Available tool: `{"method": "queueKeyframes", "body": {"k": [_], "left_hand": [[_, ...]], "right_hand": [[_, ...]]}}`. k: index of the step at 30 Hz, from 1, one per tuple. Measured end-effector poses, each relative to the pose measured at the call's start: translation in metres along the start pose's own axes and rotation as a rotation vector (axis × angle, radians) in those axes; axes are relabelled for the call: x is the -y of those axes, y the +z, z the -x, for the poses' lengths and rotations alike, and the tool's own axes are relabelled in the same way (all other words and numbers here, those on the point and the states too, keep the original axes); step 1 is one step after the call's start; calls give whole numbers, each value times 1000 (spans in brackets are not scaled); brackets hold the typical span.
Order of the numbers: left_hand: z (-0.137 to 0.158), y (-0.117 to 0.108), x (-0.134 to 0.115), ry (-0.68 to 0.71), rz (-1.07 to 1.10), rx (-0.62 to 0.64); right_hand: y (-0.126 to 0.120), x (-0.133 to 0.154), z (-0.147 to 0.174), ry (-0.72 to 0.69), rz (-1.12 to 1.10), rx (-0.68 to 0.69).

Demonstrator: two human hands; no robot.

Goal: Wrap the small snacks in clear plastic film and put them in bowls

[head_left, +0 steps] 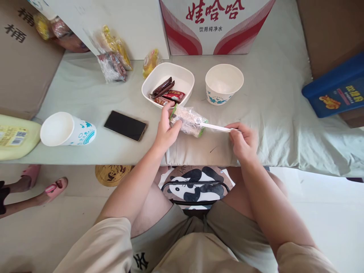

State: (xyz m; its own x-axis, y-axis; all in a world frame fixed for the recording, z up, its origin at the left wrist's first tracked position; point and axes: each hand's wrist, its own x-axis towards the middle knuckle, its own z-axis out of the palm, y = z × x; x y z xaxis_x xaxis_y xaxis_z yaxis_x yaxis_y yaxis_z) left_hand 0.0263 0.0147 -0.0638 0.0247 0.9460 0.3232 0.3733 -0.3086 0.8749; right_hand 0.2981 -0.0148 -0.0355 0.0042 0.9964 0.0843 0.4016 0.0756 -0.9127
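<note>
My left hand (pixel 167 127) grips the left end of a clear snack packet (pixel 189 118) with green edges and pale contents, holding it just above the table. In my right hand (pixel 243 140) is a slim white utility knife (pixel 217 127), pinched at its right end. Its thin tip reaches left to the packet; whether it has gone through the film I cannot tell. Right behind the packet stands a white bowl (pixel 189 85) with several brown and red wrapped snack sticks (pixel 163 89). A paper tub (pixel 224 83) with a blue leaf print stands to the right of the bowl.
On the left lie a black phone (pixel 125 125), a tipped paper cup (pixel 68 129) and a pale yellow bottle (pixel 17 137). Snack packets (pixel 113 57) rest against white boxes (pixel 216 30) at the back. A blue container (pixel 335 89) leans at right. Another person's feet (pixel 54 189) show lower left.
</note>
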Motion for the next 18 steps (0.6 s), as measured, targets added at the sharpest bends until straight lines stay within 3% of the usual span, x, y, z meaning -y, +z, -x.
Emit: {"method": "queueKeyframes", "body": {"k": [5, 13, 18], "left_hand": [[-1, -2, -1, -9, 31, 15], [6, 7, -19, 70, -91, 146], [7, 11, -22, 33, -132, 125]], "right_hand": [[-6, 2, -5, 70, -117, -134], [10, 18, 4, 4, -40, 144], [7, 22, 3, -14, 88, 128]]}}
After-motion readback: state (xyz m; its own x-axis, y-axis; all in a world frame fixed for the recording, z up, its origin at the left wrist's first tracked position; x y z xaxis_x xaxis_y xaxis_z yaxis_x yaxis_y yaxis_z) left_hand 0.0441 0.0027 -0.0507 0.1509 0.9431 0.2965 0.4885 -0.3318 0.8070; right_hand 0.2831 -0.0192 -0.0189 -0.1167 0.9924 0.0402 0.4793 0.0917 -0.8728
